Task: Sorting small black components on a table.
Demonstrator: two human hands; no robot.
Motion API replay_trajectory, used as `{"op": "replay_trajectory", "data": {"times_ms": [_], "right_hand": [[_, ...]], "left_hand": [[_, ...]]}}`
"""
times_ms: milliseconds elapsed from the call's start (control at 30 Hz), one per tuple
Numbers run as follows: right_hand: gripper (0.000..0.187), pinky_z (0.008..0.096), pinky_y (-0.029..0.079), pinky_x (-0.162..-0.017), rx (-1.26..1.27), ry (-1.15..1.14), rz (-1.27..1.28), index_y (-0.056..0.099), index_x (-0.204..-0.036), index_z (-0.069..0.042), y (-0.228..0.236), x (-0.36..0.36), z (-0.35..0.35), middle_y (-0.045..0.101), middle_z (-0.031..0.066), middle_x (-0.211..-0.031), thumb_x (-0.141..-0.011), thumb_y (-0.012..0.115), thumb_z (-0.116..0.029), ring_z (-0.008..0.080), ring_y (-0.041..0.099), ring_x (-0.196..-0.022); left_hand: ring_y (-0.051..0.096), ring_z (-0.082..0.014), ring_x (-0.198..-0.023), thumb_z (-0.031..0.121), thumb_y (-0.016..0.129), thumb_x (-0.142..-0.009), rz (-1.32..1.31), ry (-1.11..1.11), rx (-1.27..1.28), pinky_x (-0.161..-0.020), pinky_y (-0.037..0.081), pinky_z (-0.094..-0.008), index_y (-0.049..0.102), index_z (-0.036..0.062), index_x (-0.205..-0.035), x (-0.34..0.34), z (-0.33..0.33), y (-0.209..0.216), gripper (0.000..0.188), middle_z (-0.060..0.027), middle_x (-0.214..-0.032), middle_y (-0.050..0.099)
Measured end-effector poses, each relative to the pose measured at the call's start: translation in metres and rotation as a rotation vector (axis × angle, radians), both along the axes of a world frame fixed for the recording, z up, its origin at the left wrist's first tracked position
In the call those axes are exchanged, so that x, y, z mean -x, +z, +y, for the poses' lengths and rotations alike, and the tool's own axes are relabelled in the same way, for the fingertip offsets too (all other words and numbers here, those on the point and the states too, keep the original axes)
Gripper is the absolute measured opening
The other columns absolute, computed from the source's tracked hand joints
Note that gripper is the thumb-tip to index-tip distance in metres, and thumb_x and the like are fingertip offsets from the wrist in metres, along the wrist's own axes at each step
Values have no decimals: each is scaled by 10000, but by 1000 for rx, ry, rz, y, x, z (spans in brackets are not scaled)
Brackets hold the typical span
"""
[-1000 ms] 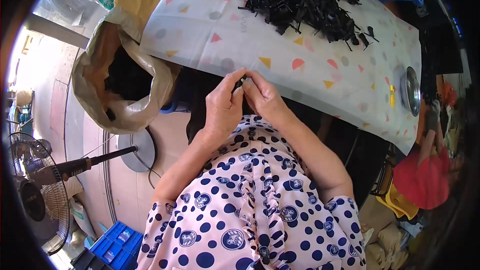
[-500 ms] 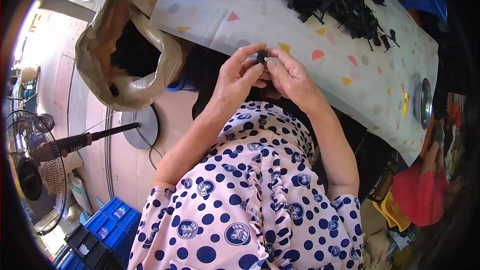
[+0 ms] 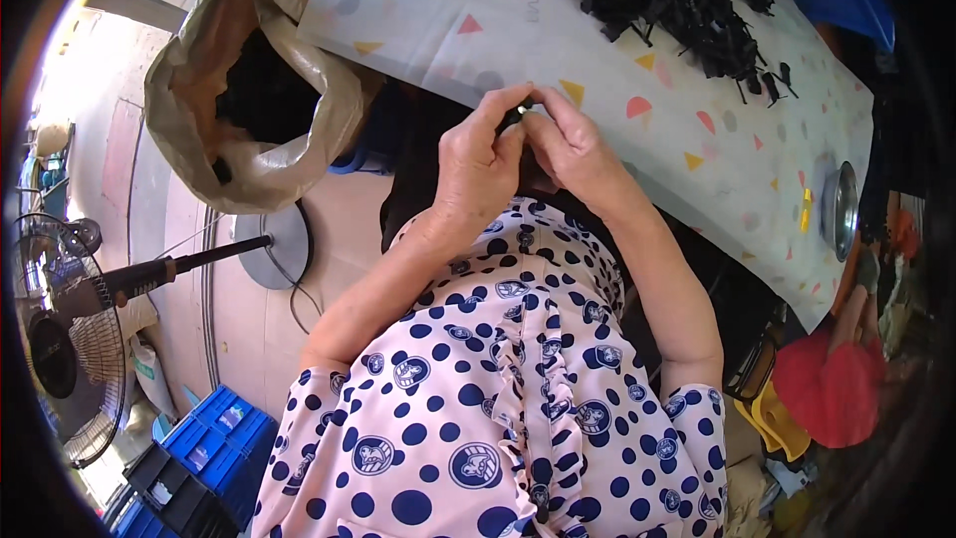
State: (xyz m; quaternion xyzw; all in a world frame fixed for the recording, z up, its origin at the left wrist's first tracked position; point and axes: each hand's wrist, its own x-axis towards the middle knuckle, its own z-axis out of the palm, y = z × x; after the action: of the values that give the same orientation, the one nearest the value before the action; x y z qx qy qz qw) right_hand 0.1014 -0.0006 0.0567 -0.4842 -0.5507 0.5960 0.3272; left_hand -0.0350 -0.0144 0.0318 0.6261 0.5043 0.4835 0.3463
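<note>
My left hand [image 3: 480, 154] and my right hand [image 3: 573, 149] meet in front of me, by the near edge of the table. Between their fingertips they pinch a small black piece [image 3: 514, 117], mostly covered by the fingers; a tiny pale spot shows on it. Its exact kind cannot be made out. On the table's patterned cover [image 3: 597, 90], beyond my right hand, lies a heap of small black strip-like pieces [image 3: 677, 5], with a few strays at its near end.
Left of the table stands an open woven sack [image 3: 334, 125] with dark contents. A floor fan [image 3: 60, 349] and blue crates [image 3: 224, 438] are at the left. A round metal dish [image 3: 845, 209] sits at the table's right end, by a small yellow item [image 3: 806, 209]. Another person's red garment [image 3: 832, 389] shows at right.
My fingers have shifted around the small black piece, which is now more covered, and a pale spot has come into sight. Both hands stay together in nearly the same place.
</note>
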Motion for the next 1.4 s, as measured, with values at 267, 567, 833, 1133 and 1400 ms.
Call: {"op": "replay_trajectory", "data": {"times_ms": [267, 567, 833, 1133, 1400], "right_hand": [[241, 188, 358, -516, -269, -26, -238, 555, -1097, -64, -3, -38, 39, 477, -47, -673, -961, 534, -262, 13, 412, -568], [298, 217, 227, -394, 246, -514, 300, 531, -859, -60, 13, -88, 121, 361, -51, -542, -873, 669, -324, 48, 285, -408], [227, 222, 230, -375, 129, -528, 12, 510, -802, -104, 0, -92, 128, 378, -65, -552, -869, 676, -244, 31, 293, -400], [158, 192, 231, -391, -20, -425, -15, 561, -865, -88, 1, -77, 93, 363, -87, -562, -930, 584, -230, 4, 288, -426], [134, 164, 238, -435, -66, -308, 143, 593, -1008, -99, -10, -39, 15, 413, -88, -607, -967, 525, -207, -5, 309, -481]], "left_hand": [[649, -155, -790, -21, 506, -904, -395, -126, 280, -698, 511, -260, 502, 86, -1234, 11, 11, -9, 347, -80, -922, 644], [609, -172, -746, 216, 498, -973, -1098, -166, 966, -681, 503, -292, 506, 129, -960, 14, 2, -6, 88, -49, -836, 596], [596, -170, -714, 121, 476, -949, -1089, -184, 1045, -661, 497, -289, 513, 96, -929, 7, 1, -3, 50, -59, -824, 596], [563, -169, -727, -6, 453, -877, -1066, -307, 933, -601, 448, -256, 526, 66, -986, 10, 3, -4, 150, -63, -833, 581], [542, -119, -616, 202, 637, -895, -980, -328, 686, -468, 383, -203, 509, 15, -1200, -9, 36, 24, 379, -59, -961, 620]]}}
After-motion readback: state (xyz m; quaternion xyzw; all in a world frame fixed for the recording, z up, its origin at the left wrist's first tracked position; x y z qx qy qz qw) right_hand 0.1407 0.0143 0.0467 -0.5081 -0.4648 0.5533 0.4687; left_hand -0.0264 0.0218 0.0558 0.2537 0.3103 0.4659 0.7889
